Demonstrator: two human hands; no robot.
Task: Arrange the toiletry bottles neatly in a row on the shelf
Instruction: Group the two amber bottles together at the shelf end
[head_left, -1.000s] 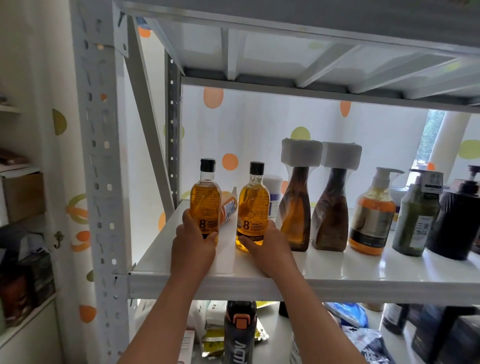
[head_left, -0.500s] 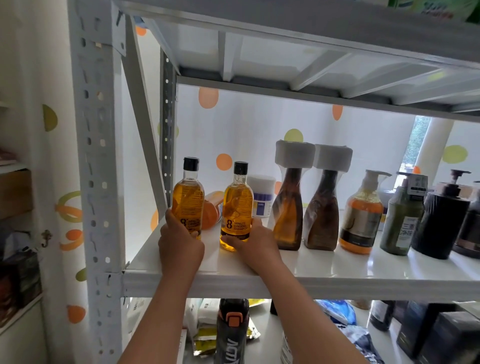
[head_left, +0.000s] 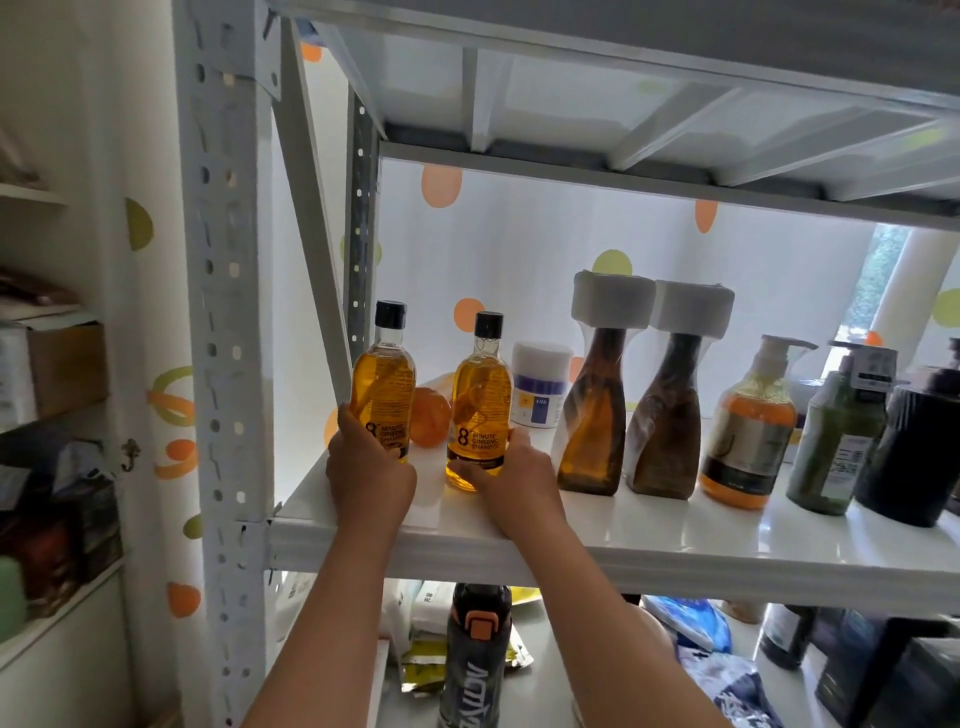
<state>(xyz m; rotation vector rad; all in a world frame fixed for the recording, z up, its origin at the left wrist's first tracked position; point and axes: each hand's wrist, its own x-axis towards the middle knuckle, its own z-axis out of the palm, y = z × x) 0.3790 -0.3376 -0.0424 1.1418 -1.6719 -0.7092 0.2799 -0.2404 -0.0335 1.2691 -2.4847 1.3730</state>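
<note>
Home storage nook, metal shelving rack (head_left: 228, 291), shampoo bottles (head_left: 480, 400), dotted curtain (head_left: 519, 244)

White shelf (head_left: 675, 540): two amber ginseng shampoo bottles upright at its left end. Left hand (head_left: 369, 478) wraps the base of the left bottle (head_left: 383, 379); right hand (head_left: 511, 480) grips the right bottle (head_left: 480, 400) low. Two foam-capped brown bottles (head_left: 597, 415) at 3 o'clock of them; white jar (head_left: 540, 384) behind.

We see bright daylight pouring through the dotted curtain (head_left: 519, 249) behind, backlighting the amber bottles (head_left: 480, 400). Glare sheens the shelf (head_left: 675, 535); edges bow and blur slightly.
</note>
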